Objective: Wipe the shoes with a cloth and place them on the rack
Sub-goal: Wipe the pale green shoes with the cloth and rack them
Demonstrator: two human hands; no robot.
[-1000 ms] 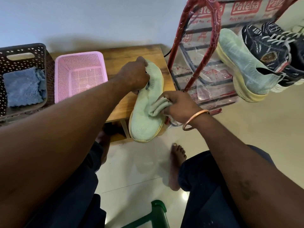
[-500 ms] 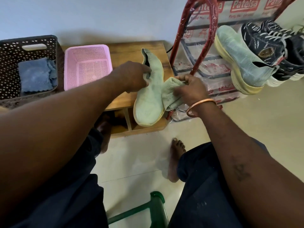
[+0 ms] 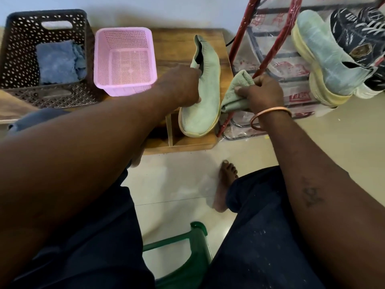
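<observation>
Cloth [image 3: 234,95] in right grip [image 3: 263,93], beside shoe [image 3: 205,105]

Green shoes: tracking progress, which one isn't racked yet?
The green shoe gripped by the left hand over the wooden bench; its mate already rests on the red rack.

No wording reads clearly from my remote seat: the red printed labels on the clear plastic wrap [image 3: 291,68] around the shoe rack [image 3: 270,49], far right, are creased and blurred past reading. A round gold badge [image 3: 359,51] on the dark trainer [image 3: 354,34] there, and a dark mark [image 3: 310,195] on the near right forearm, are equally illegible.
</observation>
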